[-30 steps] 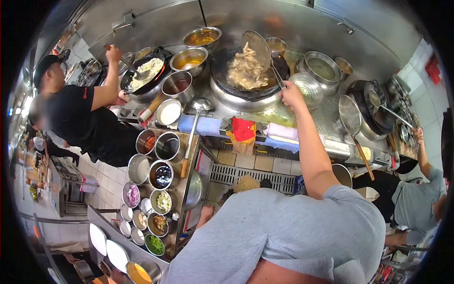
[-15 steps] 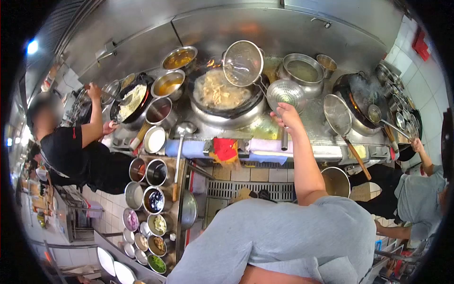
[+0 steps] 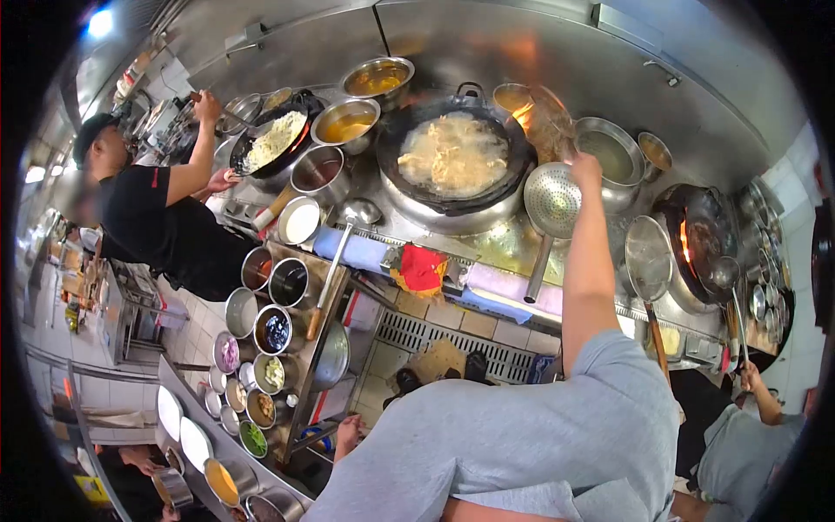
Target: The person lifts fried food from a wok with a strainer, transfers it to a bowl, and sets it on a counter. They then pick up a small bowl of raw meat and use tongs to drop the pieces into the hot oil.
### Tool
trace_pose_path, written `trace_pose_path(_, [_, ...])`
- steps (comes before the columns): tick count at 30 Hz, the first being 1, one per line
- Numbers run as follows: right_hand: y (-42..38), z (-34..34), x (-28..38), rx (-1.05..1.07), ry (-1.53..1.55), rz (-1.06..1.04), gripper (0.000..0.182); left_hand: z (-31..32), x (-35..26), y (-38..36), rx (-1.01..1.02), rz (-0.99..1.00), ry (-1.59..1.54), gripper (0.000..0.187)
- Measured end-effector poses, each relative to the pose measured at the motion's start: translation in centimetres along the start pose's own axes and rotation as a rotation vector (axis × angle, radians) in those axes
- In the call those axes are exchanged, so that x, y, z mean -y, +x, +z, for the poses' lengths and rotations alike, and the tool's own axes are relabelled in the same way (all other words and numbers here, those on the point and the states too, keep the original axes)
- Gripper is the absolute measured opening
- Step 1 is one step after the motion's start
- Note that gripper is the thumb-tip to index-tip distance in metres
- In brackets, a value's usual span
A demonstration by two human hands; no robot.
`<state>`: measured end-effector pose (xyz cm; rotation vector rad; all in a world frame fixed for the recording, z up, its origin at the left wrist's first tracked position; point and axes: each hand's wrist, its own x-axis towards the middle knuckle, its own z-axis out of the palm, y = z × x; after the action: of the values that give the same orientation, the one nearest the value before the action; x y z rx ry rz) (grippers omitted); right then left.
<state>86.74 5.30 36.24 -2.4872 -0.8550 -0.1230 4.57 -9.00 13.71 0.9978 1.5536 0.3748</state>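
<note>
My right hand (image 3: 585,171) is closed around the handle of a wire-mesh strainer (image 3: 546,123), held tilted at the back of the stove, right of the wok. Orange flame shows by its mesh. Just below my hand, a perforated skimmer (image 3: 553,200) rests on the stove with its handle toward me. Pale food (image 3: 454,158) bubbles in cloudy liquid inside the big black wok (image 3: 520,161). My left hand (image 3: 350,430) hangs low beside my body, fingers curled, with nothing visible in it.
A ladle (image 3: 358,211) lies left of the wok, near a red cloth (image 3: 421,268). Metal pots of seasonings (image 3: 273,329) line the left side. A co-worker (image 3: 174,204) stirs a wok at left; another person's hand (image 3: 750,376) holds a ladle at right.
My right hand has moved the mesh strainer right, away from above the wok. My left hand has come into view. The view has shifted, and flame shows behind the strainer.
</note>
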Motion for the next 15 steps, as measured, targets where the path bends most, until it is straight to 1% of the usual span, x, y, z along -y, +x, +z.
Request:
trace_pose_path(1, [-2.3, -3.1, 0.8, -0.094, 0.101, -0.051, 0.024, 0.4, -0.1, 0.6, 0.009, -0.002, -0.003, 0.025])
trace_pose_path(2, [-4.9, -5.4, 1.0, -0.180, 0.197, -0.101, 0.025, 0.6, 0.2, 0.7, 0.052, -0.077, 0.044, 0.028])
trace_pose_path(4, [-7.9, -6.7, 0.1, -0.242, 0.090, -0.142, 0.031, 0.7, 1.4, 0.6, 0.122, -0.225, 0.122, 0.036])
trace_pose_path(5, [-8.3, -7.5, 0.4, -0.232, 0.088, -0.151, 0.031, 1.1, 6.1, 2.2, 0.099, -0.037, 0.401, 0.038])
trace_pose_path(7, [-9.3, -9.6, 1.5, 0.158, 0.443, 0.013, 0.036, 1.7, 9.9, 4.6, 0.200, 0.143, 0.579, 0.038])
trace_pose_path(8, [-9.6, -10.4, 2.4, 0.159, 0.441, 0.016, 0.036, 2.1, 10.6, 6.1, 0.267, 0.256, 0.597, 0.037])
trace_pose_path(10, [-9.0, -11.3, 4.6, 0.428, 0.838, 0.153, 0.045, 2.4, 10.9, 9.2, 0.375, 0.521, 0.587, 0.037])
trace_pose_path(11, [-9.0, -11.4, 5.6, 0.421, 0.833, 0.153, 0.045, 2.6, 10.7, 11.1, 0.431, 0.695, 0.528, 0.038])
trace_pose_path(12, [-8.9, -11.1, 6.6, 0.380, 0.699, 0.096, 0.031, 1.8, 8.9, 11.4, 0.394, 0.488, 0.488, 0.035])
trace_pose_path(13, [-8.7, -10.8, 7.5, 0.338, 0.565, 0.039, 0.021, 1.3, 6.2, 11.5, 0.352, 0.242, 0.359, 0.033])
trace_pose_path(14, [-8.5, -10.5, 8.1, 0.334, 0.561, 0.039, 0.021, 1.2, 3.5, 11.6, 0.303, 0.034, 0.218, 0.030])
trace_pose_path(15, [-8.2, -10.2, 8.8, 0.354, 0.396, 0.008, 0.031, 1.0, 1.0, 11.5, 0.265, -0.066, 0.144, 0.028])
